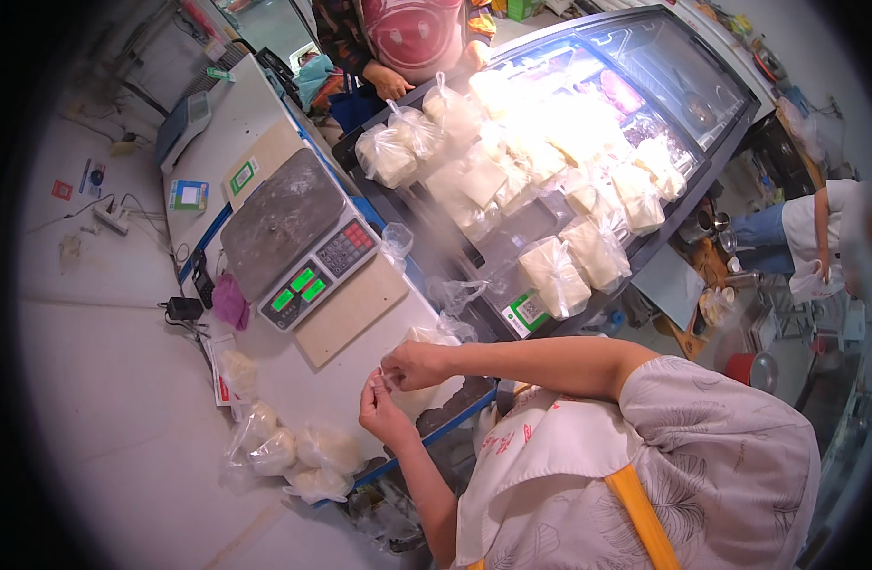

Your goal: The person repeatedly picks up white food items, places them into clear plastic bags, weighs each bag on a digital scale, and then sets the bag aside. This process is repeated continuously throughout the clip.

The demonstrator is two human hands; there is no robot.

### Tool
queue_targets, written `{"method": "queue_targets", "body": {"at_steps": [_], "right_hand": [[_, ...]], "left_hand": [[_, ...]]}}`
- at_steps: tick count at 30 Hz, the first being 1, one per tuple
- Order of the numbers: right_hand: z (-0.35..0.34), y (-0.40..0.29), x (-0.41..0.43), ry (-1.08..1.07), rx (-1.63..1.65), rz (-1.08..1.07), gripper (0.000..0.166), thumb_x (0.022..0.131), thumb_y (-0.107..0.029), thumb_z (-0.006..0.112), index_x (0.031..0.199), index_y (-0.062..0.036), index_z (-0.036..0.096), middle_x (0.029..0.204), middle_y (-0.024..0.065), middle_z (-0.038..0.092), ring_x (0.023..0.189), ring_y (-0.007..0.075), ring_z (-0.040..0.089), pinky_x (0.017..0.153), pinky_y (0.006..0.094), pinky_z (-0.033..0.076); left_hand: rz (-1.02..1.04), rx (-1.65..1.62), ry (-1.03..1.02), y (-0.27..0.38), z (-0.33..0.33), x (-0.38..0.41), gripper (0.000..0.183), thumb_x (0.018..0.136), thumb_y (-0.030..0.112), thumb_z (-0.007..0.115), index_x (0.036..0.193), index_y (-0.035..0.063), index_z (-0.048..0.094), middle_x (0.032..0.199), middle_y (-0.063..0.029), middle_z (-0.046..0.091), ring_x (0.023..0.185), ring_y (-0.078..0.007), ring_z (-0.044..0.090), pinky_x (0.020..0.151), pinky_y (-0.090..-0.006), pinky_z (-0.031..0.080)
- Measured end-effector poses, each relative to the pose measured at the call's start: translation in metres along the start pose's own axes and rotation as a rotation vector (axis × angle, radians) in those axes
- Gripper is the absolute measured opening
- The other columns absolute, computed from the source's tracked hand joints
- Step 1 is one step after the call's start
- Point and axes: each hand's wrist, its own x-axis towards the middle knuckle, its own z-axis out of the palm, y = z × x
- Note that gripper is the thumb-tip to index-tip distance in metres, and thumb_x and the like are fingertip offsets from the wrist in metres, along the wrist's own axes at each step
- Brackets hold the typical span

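My right hand (419,365) and my left hand (383,407) meet over the front end of the white counter (315,388). Their fingertips pinch the thin top of a clear plastic bag (413,405) with something pale in it, partly covered by my hands. Just behind my right wrist lies another clear bag (430,333) with pale contents. Left of my hands, clear bags of pale rounded pieces (272,450) sit at the counter's edge. Several bagged pale blocks that look like tofu (554,276) are stacked on the glass-topped display case (664,60).
A digital price scale (300,221) rests on a board beyond my hands. A second scale (184,132) stands farther back. Across the counter is a person in a pink top (416,35); another person (810,235) is at the right. A red pot (751,372) is behind my right side.
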Motion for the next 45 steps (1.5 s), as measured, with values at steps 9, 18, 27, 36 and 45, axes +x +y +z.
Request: {"method": "queue_targets", "body": {"at_steps": [9, 18, 27, 36, 45], "right_hand": [[0.004, 0.027, 0.002, 0.329, -0.132, -0.511, 0.005, 0.082, -0.018, 0.079, 0.082, -0.0131, 0.077, 0.094, 0.0069, 0.067, 0.1, 0.0302, 0.06, 0.088, 0.0436, 0.05], [-0.011, 0.036, -0.036, 0.094, -0.373, -0.392, 0.033, 0.08, -0.017, 0.079, 0.11, -0.0115, 0.066, 0.111, 0.0097, 0.064, 0.111, 0.036, 0.056, 0.099, 0.0476, 0.045], [0.023, 0.04, 0.011, 0.065, -0.846, -0.486, 0.01, 0.078, -0.021, 0.069, 0.078, -0.0119, 0.072, 0.089, 0.0069, 0.071, 0.101, 0.0289, 0.063, 0.091, 0.0422, 0.047], [-0.058, -0.01, -0.053, 0.142, -0.559, -0.206, 0.014, 0.084, -0.017, 0.068, 0.088, -0.0039, 0.073, 0.091, 0.0134, 0.071, 0.098, 0.0349, 0.065, 0.089, 0.0456, 0.049], [-0.279, -0.033, -0.236, 0.623, -0.099, 0.096, 0.01, 0.094, -0.001, 0.063, 0.104, -0.0007, 0.066, 0.096, 0.0142, 0.065, 0.093, 0.0249, 0.064, 0.086, 0.0391, 0.051]], "left_hand": [[-0.005, 0.051, 0.103, -0.025, -0.024, 0.017, 0.024, 0.102, 0.012, 0.065, 0.112, -0.008, 0.074, 0.109, -0.0093, 0.074, 0.1, -0.0168, 0.068, 0.091, -0.0315, 0.054], [0.105, 0.312, 0.211, -0.049, -0.059, 0.02, 0.022, 0.103, 0.016, 0.067, 0.116, -0.0013, 0.073, 0.108, -0.0089, 0.074, 0.097, -0.0181, 0.068, 0.09, -0.0332, 0.054], [0.095, 0.327, 0.229, -0.052, -0.059, -0.01, 0.026, 0.104, 0.014, 0.064, 0.123, -0.0044, 0.067, 0.117, -0.0132, 0.07, 0.105, -0.0228, 0.065, 0.096, -0.0351, 0.052], [-0.021, 0.284, 0.177, -0.036, -0.044, -0.038, 0.027, 0.106, 0.011, 0.06, 0.128, -0.0052, 0.062, 0.119, -0.0143, 0.068, 0.107, -0.0219, 0.066, 0.093, -0.0342, 0.054], [-0.021, 0.33, -0.072, -0.015, 0.05, -0.046, 0.02, 0.104, 0.007, 0.06, 0.119, -0.0038, 0.064, 0.107, -0.0099, 0.067, 0.097, -0.0179, 0.065, 0.088, -0.0319, 0.056]]}}
